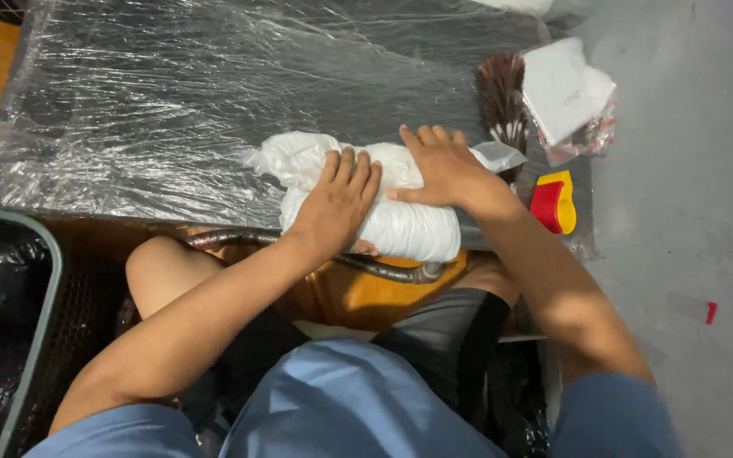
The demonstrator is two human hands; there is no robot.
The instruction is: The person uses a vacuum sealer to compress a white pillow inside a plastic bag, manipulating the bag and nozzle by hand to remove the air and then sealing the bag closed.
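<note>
A white, soft bundle in clear plastic (pixel 400 225) lies at the near edge of a dark table covered in crinkled plastic film (pixel 171 102). My left hand (pixel 337 203) presses flat on the bundle's left half, fingers together, thumb tucked under its near side. My right hand (pixel 441 165) lies palm down on the bundle's upper right part. Both hands push on the bundle rather than lift it.
A brown and white bristle brush (pixel 502 102) lies just right of the bundle. Beside it are a red and yellow plastic tool (pixel 555 202) and white packets in plastic (pixel 566 89). A grey bin with a black liner (pixel 2 314) stands at my left. Grey floor (pixel 689 212) runs along the right.
</note>
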